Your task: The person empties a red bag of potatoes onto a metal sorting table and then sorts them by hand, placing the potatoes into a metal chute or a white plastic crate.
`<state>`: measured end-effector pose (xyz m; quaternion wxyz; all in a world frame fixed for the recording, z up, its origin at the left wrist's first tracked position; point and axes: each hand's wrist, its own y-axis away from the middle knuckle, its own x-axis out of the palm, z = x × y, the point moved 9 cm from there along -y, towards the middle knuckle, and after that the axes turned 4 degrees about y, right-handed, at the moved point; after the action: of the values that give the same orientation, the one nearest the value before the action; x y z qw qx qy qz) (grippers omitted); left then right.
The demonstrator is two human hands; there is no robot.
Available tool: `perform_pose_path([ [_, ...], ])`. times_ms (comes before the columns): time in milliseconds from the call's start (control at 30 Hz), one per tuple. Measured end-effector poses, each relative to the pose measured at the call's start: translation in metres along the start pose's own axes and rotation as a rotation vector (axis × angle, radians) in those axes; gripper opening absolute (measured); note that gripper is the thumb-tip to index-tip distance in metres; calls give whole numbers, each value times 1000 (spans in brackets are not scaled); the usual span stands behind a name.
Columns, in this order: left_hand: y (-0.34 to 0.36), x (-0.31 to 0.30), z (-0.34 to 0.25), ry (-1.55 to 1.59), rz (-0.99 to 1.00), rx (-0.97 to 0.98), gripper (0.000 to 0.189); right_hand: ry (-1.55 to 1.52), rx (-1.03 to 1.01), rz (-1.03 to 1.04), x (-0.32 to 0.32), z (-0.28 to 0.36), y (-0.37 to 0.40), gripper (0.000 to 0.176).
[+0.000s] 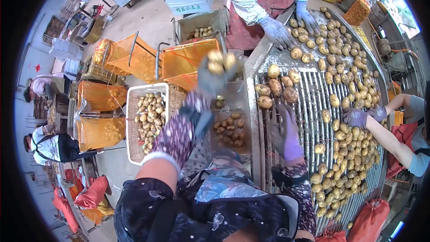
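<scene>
My left hand (213, 77), in a grey glove and blurred by motion, holds several potatoes (216, 62) above the gap between an orange mesh bag (181, 65) and the sorting table's metal edge (251, 121). My right hand (285, 130), in a grey and purple glove, is over the slatted table, just below a group of potatoes (276, 88) near its left edge. Its fingers look stretched out, and nothing shows in them. To the left of my left arm stands a white basket (130, 127) of small potatoes.
Two gloved hands of a co-worker (277, 31) rest at the table's top end. Another co-worker's gloved hands (357, 118) touch potatoes on the right. A bin (228, 150) with potatoes stands left of the table. Orange mesh bags (101, 132) hang farther left.
</scene>
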<state>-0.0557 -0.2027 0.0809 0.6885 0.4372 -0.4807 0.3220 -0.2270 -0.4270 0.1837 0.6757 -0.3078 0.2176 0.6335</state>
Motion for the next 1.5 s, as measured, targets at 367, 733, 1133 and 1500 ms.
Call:
perform_pose_path([
  [367, -11, 30, -14, -1877, 188, 718, 22, 294, 390, 219, -22, -136, 93, 38],
  [733, 95, -29, 130, -2291, 257, 617, 37, 178, 396, 131, 24, -158, -74, 74],
  [1133, 95, -73, 117, -2390, 293, 507, 44, 169, 618, -764, -178, -177, 264, 34],
  [1500, 133, -34, 244, -2514, 907, 429, 45, 556, 723, -719, -150, -211, 247, 76],
])
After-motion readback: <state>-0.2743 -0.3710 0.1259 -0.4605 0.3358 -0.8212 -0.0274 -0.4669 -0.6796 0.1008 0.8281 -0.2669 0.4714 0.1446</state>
